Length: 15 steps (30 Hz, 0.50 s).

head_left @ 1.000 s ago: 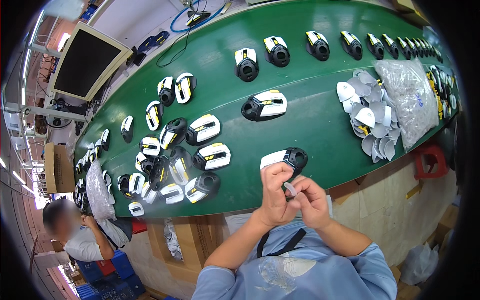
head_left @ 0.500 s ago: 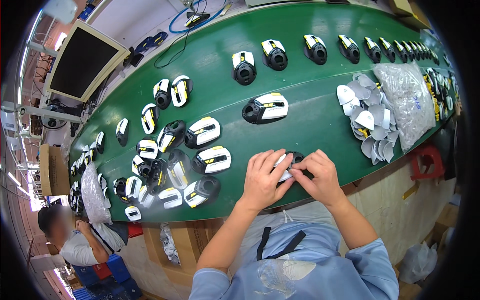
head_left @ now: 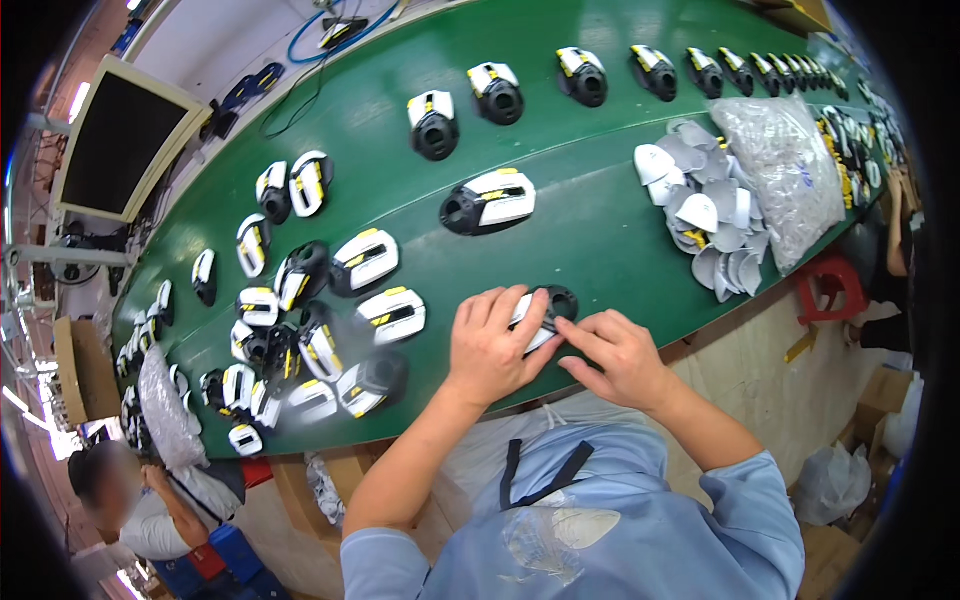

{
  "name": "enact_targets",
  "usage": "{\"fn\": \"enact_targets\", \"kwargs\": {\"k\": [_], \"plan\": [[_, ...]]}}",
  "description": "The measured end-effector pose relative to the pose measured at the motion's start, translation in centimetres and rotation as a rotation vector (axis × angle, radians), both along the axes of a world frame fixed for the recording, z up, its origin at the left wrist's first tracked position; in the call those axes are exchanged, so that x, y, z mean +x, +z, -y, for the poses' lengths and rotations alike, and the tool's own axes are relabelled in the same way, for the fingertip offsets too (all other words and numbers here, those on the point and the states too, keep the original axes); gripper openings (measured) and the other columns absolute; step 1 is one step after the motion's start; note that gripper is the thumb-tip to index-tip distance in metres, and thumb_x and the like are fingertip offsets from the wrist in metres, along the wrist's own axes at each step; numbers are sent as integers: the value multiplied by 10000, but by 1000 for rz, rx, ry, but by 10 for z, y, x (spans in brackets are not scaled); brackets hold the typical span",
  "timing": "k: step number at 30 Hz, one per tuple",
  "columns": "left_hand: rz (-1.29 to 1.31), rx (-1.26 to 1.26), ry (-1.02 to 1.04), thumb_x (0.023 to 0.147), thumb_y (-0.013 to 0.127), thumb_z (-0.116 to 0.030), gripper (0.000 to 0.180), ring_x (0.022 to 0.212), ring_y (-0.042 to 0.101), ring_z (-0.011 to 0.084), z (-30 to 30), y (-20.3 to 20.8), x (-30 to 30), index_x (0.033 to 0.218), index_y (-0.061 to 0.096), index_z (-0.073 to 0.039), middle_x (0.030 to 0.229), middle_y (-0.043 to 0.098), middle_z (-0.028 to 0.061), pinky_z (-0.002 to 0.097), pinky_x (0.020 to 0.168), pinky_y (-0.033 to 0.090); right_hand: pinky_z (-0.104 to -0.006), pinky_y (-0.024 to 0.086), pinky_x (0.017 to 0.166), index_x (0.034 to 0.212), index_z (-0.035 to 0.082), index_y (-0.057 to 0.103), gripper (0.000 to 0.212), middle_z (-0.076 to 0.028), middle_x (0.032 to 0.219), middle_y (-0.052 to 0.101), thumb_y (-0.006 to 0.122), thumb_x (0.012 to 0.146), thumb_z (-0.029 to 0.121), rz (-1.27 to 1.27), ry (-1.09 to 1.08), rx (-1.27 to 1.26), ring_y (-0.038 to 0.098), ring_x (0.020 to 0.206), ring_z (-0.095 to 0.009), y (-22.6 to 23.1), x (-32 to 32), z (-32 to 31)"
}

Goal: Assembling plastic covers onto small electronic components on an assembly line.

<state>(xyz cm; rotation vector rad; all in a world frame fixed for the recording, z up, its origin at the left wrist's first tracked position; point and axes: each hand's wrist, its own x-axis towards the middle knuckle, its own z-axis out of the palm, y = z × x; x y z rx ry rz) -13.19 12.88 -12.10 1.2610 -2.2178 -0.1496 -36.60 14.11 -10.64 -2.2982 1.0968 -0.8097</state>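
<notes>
My left hand (head_left: 500, 345) is closed over a black-and-white plastic shell (head_left: 564, 303) at the near edge of the green table. The shell's black end with a round opening shows beyond my fingers; most of its white part is covered. From the right, my right hand (head_left: 618, 358) reaches in with its index fingertip touching the black end. Its thumb stands apart, with nothing visible between the two. A finished-looking shell of the same kind, white with yellow stripes (head_left: 488, 202), lies farther up the table.
Several similar shells (head_left: 364, 262) lie grouped at left, and a row of them (head_left: 583, 77) runs along the far side. Loose white-grey covers (head_left: 697, 212) are piled beside a clear plastic bag (head_left: 782, 180) at right. A red stool (head_left: 832, 288) stands below. A person (head_left: 150, 500) sits at left.
My right thumb has come away from the index finger, and the right hand has opened. My left hand stays on the shell. The whole view has shifted.
</notes>
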Motion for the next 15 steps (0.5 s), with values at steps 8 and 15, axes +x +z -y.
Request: {"fn": "enact_targets", "kwargs": {"k": [8,15], "plan": [[29,-38,-52,821,866,-354,563,1066,687,335,3,-2,3,1271,734,-45,1293,730,125,459,925,525,-433,592,655,1443,118,685,573,-50,820,704,806,916,306,-297,165,28,724,759,-279,17,-11,14],[-24,13,-31,809,902,-331,594,1088,662,352,1,2,1,1292,730,-31,1317,727,125,470,974,506,-293,499,559,1427,122,704,454,-83,1050,809,790,987,193,22,-553,176,666,639,-137,38,-105,67]]}}
